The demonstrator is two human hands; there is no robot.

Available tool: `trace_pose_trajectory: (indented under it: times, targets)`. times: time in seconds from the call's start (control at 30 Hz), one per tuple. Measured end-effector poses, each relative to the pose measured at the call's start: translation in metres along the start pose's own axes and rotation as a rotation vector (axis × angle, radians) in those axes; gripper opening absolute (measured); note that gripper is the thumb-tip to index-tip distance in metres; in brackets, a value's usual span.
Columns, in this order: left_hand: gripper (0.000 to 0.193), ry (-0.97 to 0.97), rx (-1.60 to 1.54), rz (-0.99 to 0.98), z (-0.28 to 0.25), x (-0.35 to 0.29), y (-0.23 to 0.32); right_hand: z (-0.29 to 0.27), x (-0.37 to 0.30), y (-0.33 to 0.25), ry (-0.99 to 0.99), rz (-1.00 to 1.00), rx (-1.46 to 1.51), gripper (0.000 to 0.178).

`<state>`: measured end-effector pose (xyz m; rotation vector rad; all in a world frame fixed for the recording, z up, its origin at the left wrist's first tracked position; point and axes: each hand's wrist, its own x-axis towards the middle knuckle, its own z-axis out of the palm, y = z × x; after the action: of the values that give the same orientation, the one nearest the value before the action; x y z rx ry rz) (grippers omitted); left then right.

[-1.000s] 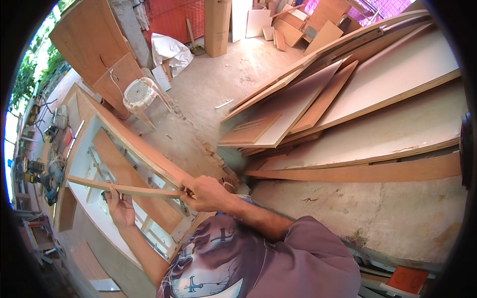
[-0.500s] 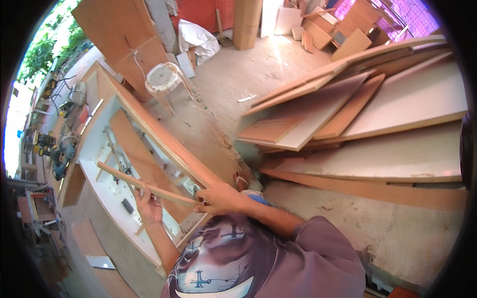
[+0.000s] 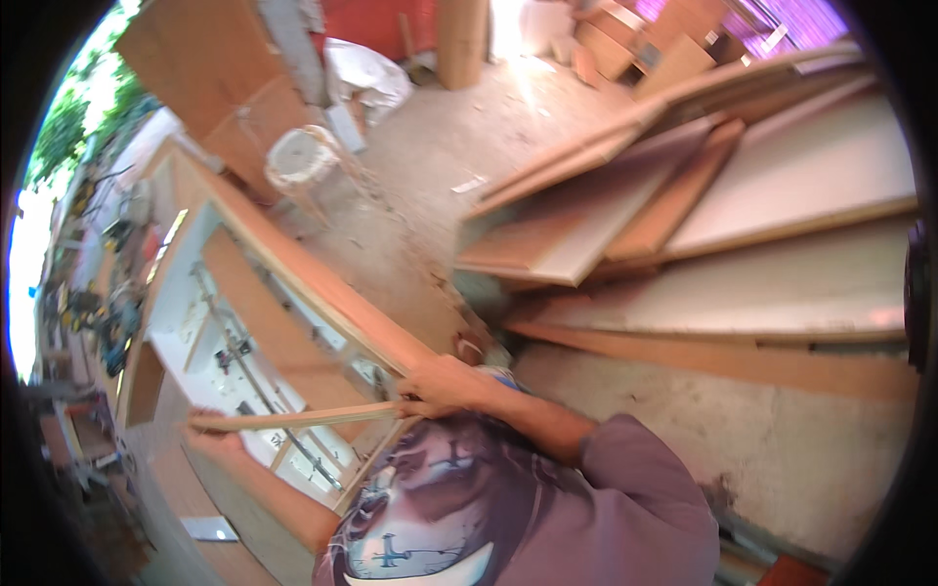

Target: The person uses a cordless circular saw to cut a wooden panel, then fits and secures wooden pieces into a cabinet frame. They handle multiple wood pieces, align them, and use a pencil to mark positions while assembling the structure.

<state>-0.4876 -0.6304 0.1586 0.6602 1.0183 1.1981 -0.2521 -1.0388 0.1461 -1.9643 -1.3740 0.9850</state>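
I hold a thin wooden strip (image 3: 303, 417) level in front of my chest, with one hand at each end. My right hand (image 3: 442, 386) grips its right end, close to the long orange-brown edge of a cabinet frame (image 3: 293, 269). My left hand (image 3: 217, 435) is closed around the strip's left end, low over the white inside of the cabinet frame. My purple printed shirt (image 3: 508, 508) hides what lies below my arms.
Large wooden boards (image 3: 703, 205) lie stacked on the concrete floor to the right. A white plastic stool (image 3: 298, 161) stands beyond the cabinet. Tools (image 3: 117, 313) clutter a bench at far left. More panels and boxes (image 3: 635, 49) stand at the back.
The view has swung, and the cabinet now sits nearer and more upright in the picture. Both hands have stayed on the strip, which has dropped lower and closer to my chest.
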Motion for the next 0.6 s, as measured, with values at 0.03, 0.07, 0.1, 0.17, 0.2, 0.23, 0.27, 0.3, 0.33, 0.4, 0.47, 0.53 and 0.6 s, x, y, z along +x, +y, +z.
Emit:
trace_pose_trajectory:
  times: [0.03, 0.07, 0.1, 0.17, 0.2, 0.23, 0.27, 0.3, 0.33, 0.4, 0.47, 0.53, 0.6]
  targets:
    - [0.043, 0.017, 0.026, 0.054, -0.007, 0.008, 0.003, 0.003, -0.001, 0.001, -0.013, 0.023, 0.008, 0.050]
    - [0.044, 0.117, 0.053, 0.096, -0.012, 0.014, 0.012, 0.009, -0.003, -0.001, 0.030, 0.004, 0.007, 0.051]
    - [0.048, 0.187, 0.066, 0.147, -0.017, 0.015, 0.013, 0.013, -0.002, -0.003, 0.057, -0.003, -0.027, 0.051]
    - [0.051, 0.293, 0.096, 0.199, -0.021, 0.013, 0.015, 0.021, -0.002, -0.005, 0.096, -0.007, -0.061, 0.053]
    - [0.050, 0.330, 0.117, 0.196, -0.022, 0.010, 0.016, 0.024, -0.001, -0.006, 0.108, 0.001, -0.055, 0.054]
    - [0.048, 0.374, 0.138, 0.212, -0.021, 0.007, 0.017, 0.027, -0.001, -0.006, 0.143, -0.002, -0.056, 0.055]
    - [0.047, 0.410, 0.120, 0.197, -0.020, 0.005, 0.017, 0.029, 0.001, -0.006, 0.148, 0.019, -0.059, 0.054]
    - [0.045, 0.450, 0.107, 0.197, -0.019, 0.004, 0.017, 0.031, 0.002, -0.006, 0.175, 0.034, -0.064, 0.054]
    - [0.043, 0.493, 0.096, 0.196, -0.018, 0.002, 0.017, 0.033, 0.004, -0.006, 0.203, 0.050, -0.070, 0.054]
    - [0.034, 0.476, 0.032, 0.194, -0.014, 0.000, 0.021, 0.037, 0.007, -0.005, 0.278, 0.060, -0.081, 0.054]
    - [0.027, 0.464, -0.011, 0.209, -0.010, -0.001, 0.022, 0.041, 0.008, -0.006, 0.341, 0.068, -0.098, 0.054]
    - [0.023, 0.455, -0.032, 0.254, -0.007, -0.003, 0.027, 0.045, 0.009, -0.009, 0.362, 0.083, -0.111, 0.053]
    - [0.024, 0.399, -0.073, 0.277, -0.007, -0.001, 0.032, 0.046, 0.009, -0.010, 0.371, 0.099, -0.139, 0.053]
